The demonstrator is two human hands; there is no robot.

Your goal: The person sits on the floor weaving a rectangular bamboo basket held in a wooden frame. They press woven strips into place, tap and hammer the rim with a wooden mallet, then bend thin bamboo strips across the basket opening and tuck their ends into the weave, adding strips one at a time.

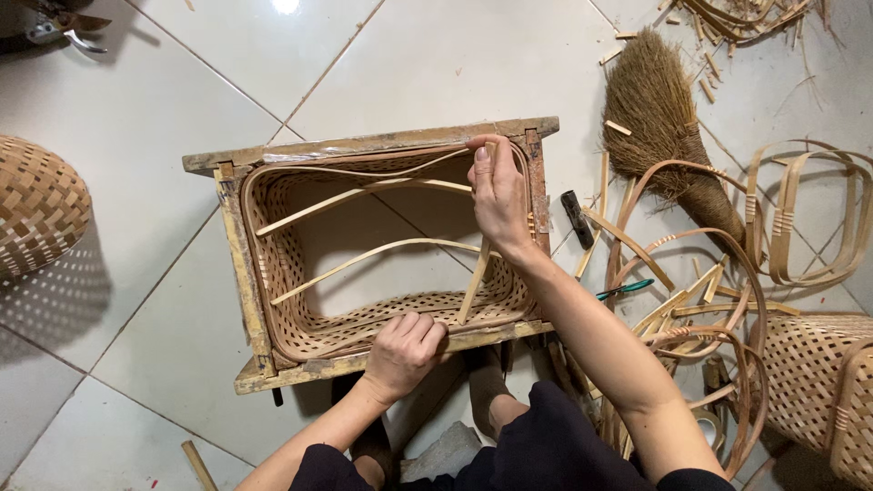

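Note:
A rectangular wooden frame (232, 250) stands on the tiled floor with an open-weave bamboo basket (291, 282) sitting inside it. Two thin bamboo strips (364, 257) bow across the basket's opening. My left hand (403, 352) rests with curled fingers on the near rim of the basket and frame. My right hand (499, 195) reaches to the far right corner and pinches a flat bamboo strip (474, 280) that slants down to the near rim.
A woven basket (36, 207) lies at the left and another (818, 386) at the right. Bent bamboo hoops (805, 214), loose strips, a straw broom (659, 109), a green-handled tool (626, 289) and a dark tool (576, 218) lie to the right.

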